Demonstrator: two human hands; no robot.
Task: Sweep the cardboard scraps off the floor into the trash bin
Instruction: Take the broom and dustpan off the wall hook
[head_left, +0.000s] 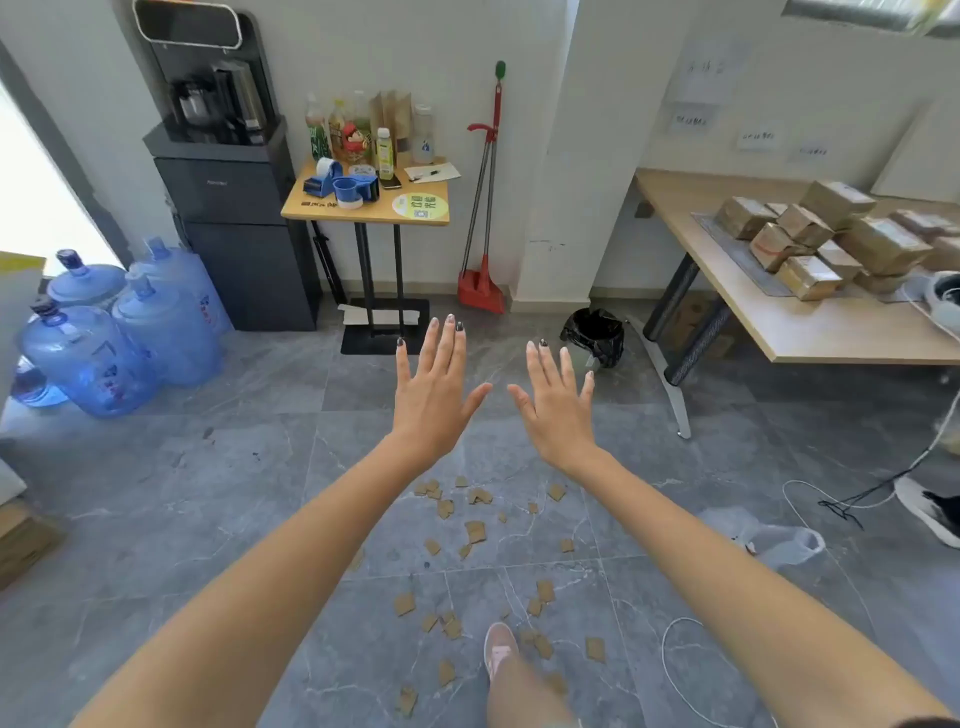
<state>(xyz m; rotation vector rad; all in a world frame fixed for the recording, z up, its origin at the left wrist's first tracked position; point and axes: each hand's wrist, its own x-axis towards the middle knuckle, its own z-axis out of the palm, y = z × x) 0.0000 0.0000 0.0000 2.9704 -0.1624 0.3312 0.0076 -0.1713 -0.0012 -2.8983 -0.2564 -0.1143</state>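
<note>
Dozens of small brown cardboard scraps (475, 532) lay scattered on the grey tiled floor (208, 493). They ran from around my pink shoe (500, 649) at the near edge to a looser cluster under my wrists. My left grip (434, 395) and right grip (558, 410) were both stretched out ahead of me, backs up. The fingers were straight and spread wide, holding nothing and touching nothing.

Far ahead, a red broom and dustpan set (481, 291) leaned upright against the white wall, its long handles rising from the red base on the floor. Just right of it, past a wall corner, sat the small trash bin (595, 335), lined with a black bag. The bin stood near the leg of a long table (779, 338) that carried stacked brown boxes (831, 234). Left of the broom was a small table (363, 210) crowded with bottles and tape dispensers. Further left came a dark water dispenser (228, 182) and blue water jugs (104, 332).

The scraps looked thin, flat and very light. I judged they would skid or flutter under a hard stroke, so short gentle sweeps toward one pile would suit them. The broom shaft looked stiff and easy to lift. I would take it with one grip near the top and the other around the middle. A white cable (670, 670) looped on the floor at near right could snag the bristles.
</note>
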